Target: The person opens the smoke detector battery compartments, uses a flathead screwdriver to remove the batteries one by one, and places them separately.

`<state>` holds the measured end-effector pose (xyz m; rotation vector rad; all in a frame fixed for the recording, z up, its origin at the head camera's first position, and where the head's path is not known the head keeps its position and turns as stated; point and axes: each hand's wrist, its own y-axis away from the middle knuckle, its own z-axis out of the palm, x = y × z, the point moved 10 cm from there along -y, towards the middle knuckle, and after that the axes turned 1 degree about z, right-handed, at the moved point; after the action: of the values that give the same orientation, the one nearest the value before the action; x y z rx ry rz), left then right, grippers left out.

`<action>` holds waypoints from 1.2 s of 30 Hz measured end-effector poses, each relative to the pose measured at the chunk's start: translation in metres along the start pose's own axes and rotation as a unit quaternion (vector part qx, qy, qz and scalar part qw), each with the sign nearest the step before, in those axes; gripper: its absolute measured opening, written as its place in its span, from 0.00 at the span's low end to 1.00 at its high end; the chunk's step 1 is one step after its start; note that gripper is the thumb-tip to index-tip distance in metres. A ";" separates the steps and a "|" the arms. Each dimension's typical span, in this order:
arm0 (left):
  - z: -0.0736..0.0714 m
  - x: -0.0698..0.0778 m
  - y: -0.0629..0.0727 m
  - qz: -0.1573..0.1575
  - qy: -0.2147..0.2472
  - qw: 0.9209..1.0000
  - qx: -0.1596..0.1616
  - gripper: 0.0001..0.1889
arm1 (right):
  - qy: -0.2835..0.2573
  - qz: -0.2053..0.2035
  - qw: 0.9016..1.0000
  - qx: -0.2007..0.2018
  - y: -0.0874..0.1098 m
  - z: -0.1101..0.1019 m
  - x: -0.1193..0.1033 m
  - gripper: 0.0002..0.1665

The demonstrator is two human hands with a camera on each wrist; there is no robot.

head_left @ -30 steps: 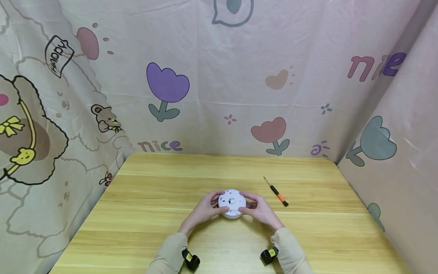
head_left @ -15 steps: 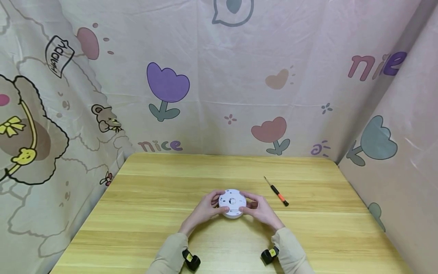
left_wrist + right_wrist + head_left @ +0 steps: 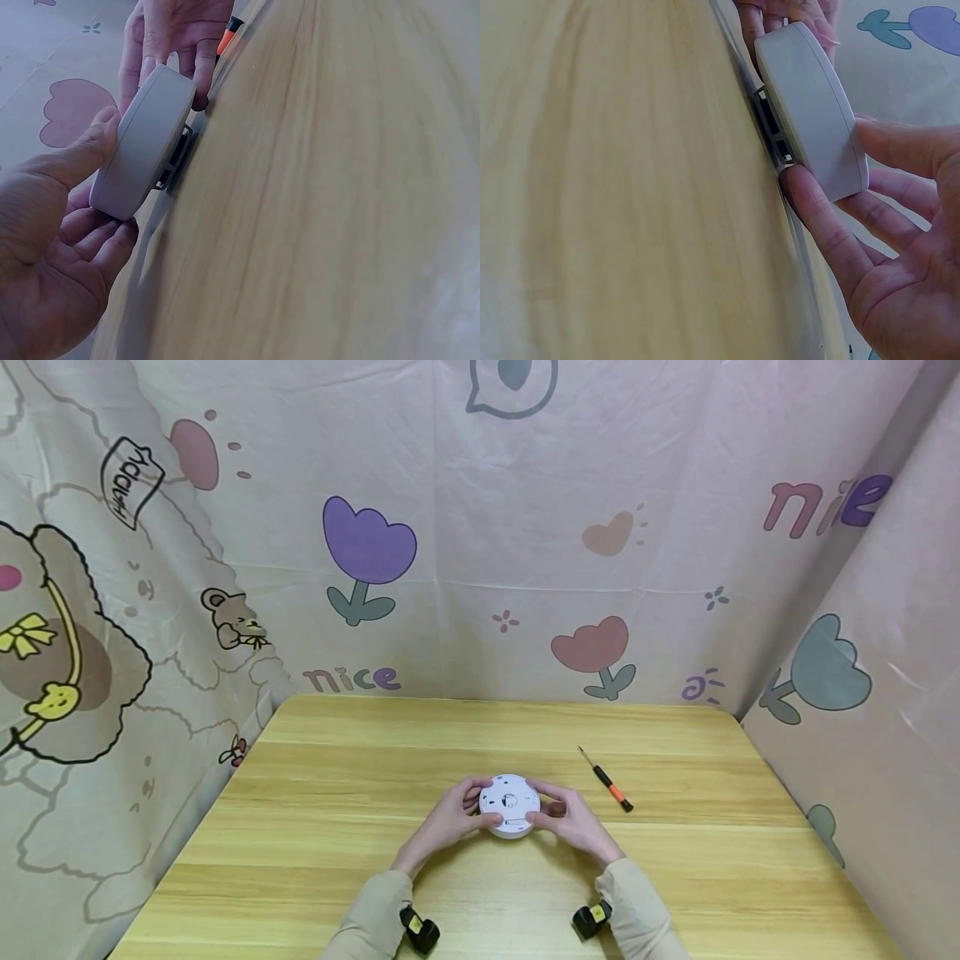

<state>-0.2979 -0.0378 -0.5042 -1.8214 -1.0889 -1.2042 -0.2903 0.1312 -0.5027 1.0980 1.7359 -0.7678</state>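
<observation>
Next to nothing has changed over the last second: your left hand point(image 3: 453, 812) at 9 o'clock and right hand point(image 3: 567, 817) at 3 o'clock keep their grip, thumbs and fingers closed around the round, white, plastic-looking device point(image 3: 512, 811). That suggests a steady hold. Whether it touches the yellowish wood-grain tabletop point(image 3: 375, 777), I cannot tell. The slim black-and-orange screwdriver point(image 3: 602, 774) lies untouched, towards its 2 o'clock.
</observation>
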 end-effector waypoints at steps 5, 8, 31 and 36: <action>-0.001 -0.002 -0.001 -0.004 0.001 1.000 0.000 0.33 | -0.001 -0.007 1.000 -0.003 0.001 0.000 -0.003 0.37; -0.001 -0.001 -0.001 -0.005 0.004 1.000 0.000 0.33 | 0.002 -0.008 1.000 -0.002 0.000 0.000 -0.003 0.36; -0.001 0.002 -0.002 0.006 -0.005 1.000 -0.017 0.31 | 0.009 0.011 1.000 -0.007 0.000 -0.003 0.001 0.37; 0.001 0.007 0.000 0.009 -0.012 0.999 -0.033 0.32 | 0.029 -0.009 0.999 -0.020 -0.002 -0.001 -0.003 0.38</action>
<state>-0.2963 -0.0349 -0.4983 -1.8961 -1.0551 -1.2247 -0.2918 0.1299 -0.4999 1.0887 1.8057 -0.7165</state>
